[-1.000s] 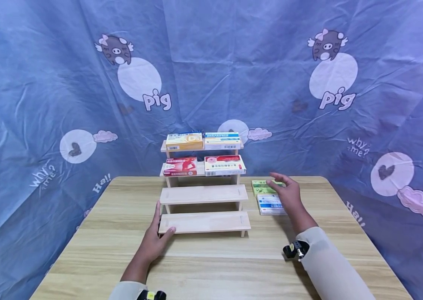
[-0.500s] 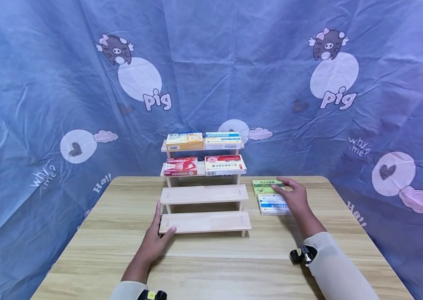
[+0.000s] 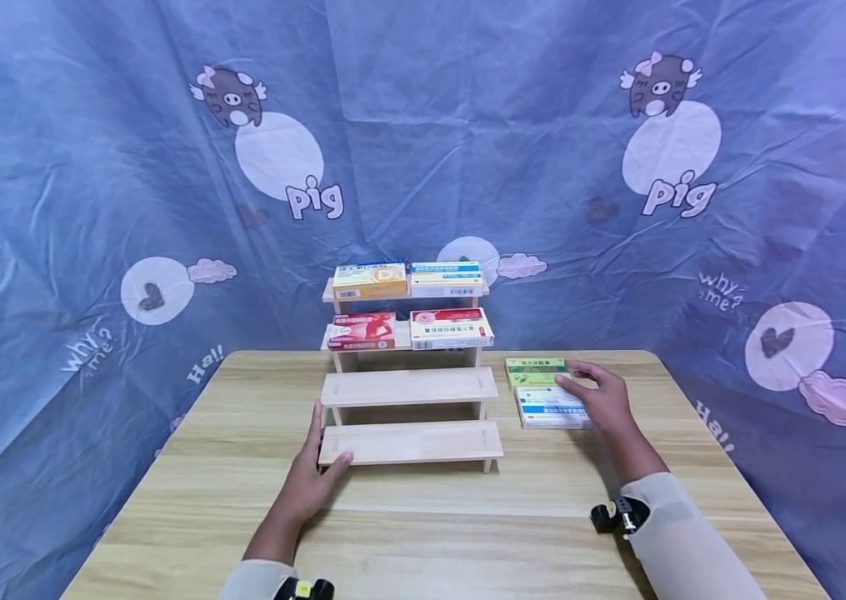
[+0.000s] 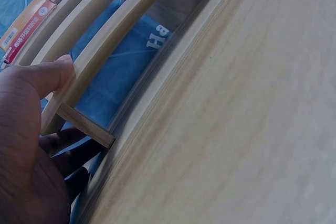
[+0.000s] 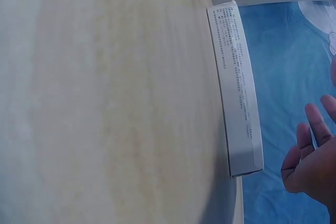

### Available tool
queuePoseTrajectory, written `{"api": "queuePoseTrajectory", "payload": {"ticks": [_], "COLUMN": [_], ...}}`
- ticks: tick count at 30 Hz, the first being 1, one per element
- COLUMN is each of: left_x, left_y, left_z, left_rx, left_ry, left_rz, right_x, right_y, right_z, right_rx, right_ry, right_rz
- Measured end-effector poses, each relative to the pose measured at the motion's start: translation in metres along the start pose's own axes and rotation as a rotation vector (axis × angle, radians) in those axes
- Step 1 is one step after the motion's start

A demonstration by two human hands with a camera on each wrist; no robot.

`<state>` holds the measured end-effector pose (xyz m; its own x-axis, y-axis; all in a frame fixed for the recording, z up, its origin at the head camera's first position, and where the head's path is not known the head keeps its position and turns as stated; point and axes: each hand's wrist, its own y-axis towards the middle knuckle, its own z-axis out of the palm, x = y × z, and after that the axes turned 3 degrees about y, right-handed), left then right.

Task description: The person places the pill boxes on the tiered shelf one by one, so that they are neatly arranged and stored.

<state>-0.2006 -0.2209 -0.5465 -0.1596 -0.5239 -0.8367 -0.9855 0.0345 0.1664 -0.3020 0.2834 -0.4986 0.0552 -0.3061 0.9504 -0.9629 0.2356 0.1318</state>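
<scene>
My left hand [image 3: 307,483] grips the left end of the stepped wooden stand [image 3: 411,444]. In the left wrist view the thumb [image 4: 64,66] presses on a shelf and the fingers are around the side by the leg. My right hand [image 3: 606,402] hovers at the right end of a green medicine box [image 3: 533,372], its thumb and index finger apart. Whether they touch the box cannot be told. A blue and white medicine box [image 3: 548,408] lies just in front, partly under that hand. The right wrist view shows the white box side [image 5: 237,93] and loosely bent fingers away from it.
On the stand's top step lie a yellow box [image 3: 370,281] and a blue-white box [image 3: 448,280]. One step down are a red box [image 3: 362,331] and a red-white box [image 3: 453,328]. A blue cloth [image 3: 423,150] hangs behind the wooden table [image 3: 438,550].
My right hand has drawn to the right and slightly lower, from over the green box to its right end, uncovering more of both boxes. My left hand has stayed on the stand.
</scene>
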Motion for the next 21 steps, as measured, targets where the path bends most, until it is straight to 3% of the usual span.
{"api": "queuePoseTrajectory", "payload": {"ticks": [11,21], "left_x": [0.000,0.001], "left_y": [-0.001,-0.001], "left_z": [0.000,0.001], "left_rx": [0.000,-0.002], "left_ry": [0.003,0.010], "left_rz": [-0.001,-0.010], "right_x": [-0.011,-0.025], "right_y": [-0.002,-0.002], "right_z": [-0.015,-0.023], "right_rx": [-0.016,0.073], "right_ry": [0.053,0.061], "right_rz": [0.131,0.120]}}
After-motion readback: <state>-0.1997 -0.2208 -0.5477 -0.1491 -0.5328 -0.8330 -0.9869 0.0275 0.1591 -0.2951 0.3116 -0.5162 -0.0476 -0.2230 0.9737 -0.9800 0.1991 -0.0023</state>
